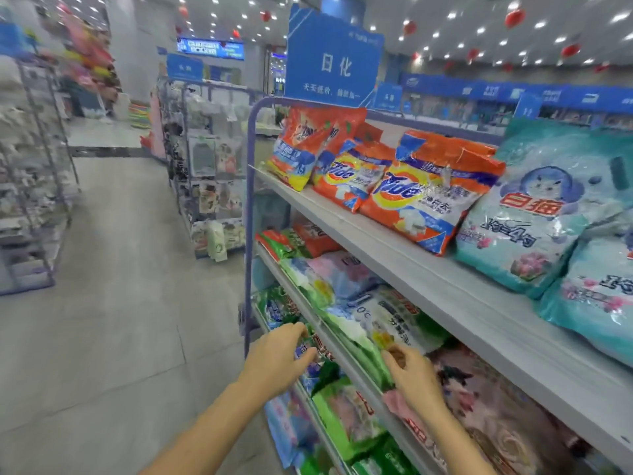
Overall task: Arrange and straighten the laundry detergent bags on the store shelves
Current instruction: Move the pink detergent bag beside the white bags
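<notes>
The top shelf (428,279) was a grey board; on it lay orange Tide bags (424,197), leaning toward the back, and just beside them teal bags (527,214). Both hands were below the top shelf; the right hand (416,375) was at the level directly under it, and the left hand (279,354) was one level lower again, more to the aisle side. The fingers (394,358) of the right hand were curled and pinched the front edge of a green-and-white bag (387,320); this bag lay flat under the top shelf, its body beyond the fingertips, away from the person; a pink bag (486,392) lay just beside the wrist. The left hand had its fingers (298,329) slightly bent and the thumb held apart; the top corner of a green-and-blue bag (274,306) stood between the fingers and the thumb; the picture was blurred there, so I could not tell if they gripped the corner or only touched it.
</notes>
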A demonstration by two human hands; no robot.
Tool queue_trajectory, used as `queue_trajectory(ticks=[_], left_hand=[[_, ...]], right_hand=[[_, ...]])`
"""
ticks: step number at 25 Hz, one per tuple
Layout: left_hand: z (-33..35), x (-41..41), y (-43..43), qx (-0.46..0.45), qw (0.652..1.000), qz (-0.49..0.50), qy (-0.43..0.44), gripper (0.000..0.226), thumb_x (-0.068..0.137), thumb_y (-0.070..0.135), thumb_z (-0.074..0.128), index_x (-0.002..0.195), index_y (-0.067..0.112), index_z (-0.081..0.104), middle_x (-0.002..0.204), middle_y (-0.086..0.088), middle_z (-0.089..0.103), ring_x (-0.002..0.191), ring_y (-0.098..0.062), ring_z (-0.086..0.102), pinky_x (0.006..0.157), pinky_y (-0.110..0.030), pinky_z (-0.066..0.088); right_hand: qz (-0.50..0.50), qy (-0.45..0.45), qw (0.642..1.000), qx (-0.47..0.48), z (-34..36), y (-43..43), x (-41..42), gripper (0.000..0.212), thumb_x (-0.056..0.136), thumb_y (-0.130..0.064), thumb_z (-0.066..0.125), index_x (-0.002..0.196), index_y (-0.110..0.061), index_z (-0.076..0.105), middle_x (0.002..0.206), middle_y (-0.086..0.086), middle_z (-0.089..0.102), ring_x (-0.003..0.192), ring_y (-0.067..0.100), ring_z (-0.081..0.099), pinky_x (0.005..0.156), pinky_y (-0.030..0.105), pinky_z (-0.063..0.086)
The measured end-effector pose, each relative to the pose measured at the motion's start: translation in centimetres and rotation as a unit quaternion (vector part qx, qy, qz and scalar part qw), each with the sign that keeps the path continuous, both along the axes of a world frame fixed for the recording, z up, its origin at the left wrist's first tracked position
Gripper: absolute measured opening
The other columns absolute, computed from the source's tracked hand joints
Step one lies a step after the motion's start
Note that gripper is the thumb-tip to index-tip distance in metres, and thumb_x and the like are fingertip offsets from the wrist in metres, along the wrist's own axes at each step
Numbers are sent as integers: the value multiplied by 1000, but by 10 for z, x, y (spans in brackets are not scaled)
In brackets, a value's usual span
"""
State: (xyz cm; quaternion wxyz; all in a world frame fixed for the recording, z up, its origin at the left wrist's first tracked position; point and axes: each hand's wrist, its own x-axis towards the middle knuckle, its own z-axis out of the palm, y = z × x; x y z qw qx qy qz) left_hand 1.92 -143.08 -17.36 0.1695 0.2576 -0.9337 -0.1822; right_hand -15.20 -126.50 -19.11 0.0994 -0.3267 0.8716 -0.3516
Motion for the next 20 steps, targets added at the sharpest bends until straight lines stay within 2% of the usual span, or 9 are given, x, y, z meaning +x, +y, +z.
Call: queue_trajectory(ticks=[4,6,8,10,12,15,18,20], left_hand=[[-2,-44,-67,0,1000,-23,-3,34,94,43,45,115,18,53,113,3,60,101,-15,57,84,-32,49],[-1,-64,-105,-7,999,-42,-14,32,94,42,45,114,17,53,112,2,60,100,-15,57,83,-33,50],[0,-82,-151,-23,997,-67,-16,34,94,44,44,116,19,52,113,4,60,101,-14,57,83,-31,49],[5,-96,-198,-33,995,-93,-12,36,94,44,44,120,20,51,118,6,59,105,-13,56,84,-29,46],[10,-108,-239,-39,992,-119,-25,37,94,44,43,122,21,50,120,7,59,107,-12,55,86,-29,46],[8,-131,-283,-45,983,-171,-41,39,94,45,43,126,23,46,119,7,59,104,-12,56,84,-30,48],[-5,-161,-311,-17,975,-215,-60,41,93,45,44,127,22,45,118,5,60,103,-15,57,84,-32,48],[-12,-180,-324,-13,972,-228,-59,40,93,45,45,124,21,48,115,2,61,101,-17,58,83,-33,49]], right_hand=[[-6,22,998,54,-12,-92,-43,17,93,-36,49,99,-25,61,91,-12,62,82,10,60,63,24,45],[-20,10,997,77,-20,-140,-65,19,93,-33,48,91,-18,60,84,-1,63,80,21,60,63,27,43],[-51,-3,995,88,-28,-191,-85,24,92,-25,45,79,-6,53,74,17,53,69,32,51,60,29,30],[-93,-3,991,101,-30,-237,-98,26,92,-25,43,81,-4,52,74,22,49,64,32,48,61,27,26],[-121,-16,982,142,-32,-274,-108,32,94,-35,42,95,-8,58,88,17,61,77,29,59,63,27,35],[-161,-36,967,195,-37,-313,-118,43,97,-47,33,114,-13,53,113,11,61,98,26,58,78,32,45],[-207,53,945,249,-55,-332,-136,47,94,-46,41,126,-13,47,130,10,53,122,27,46,99,36,36],[-219,106,925,291,-66,-337,-145,52,88,-46,51,131,-16,45,132,9,51,122,28,47,100,38,36]])
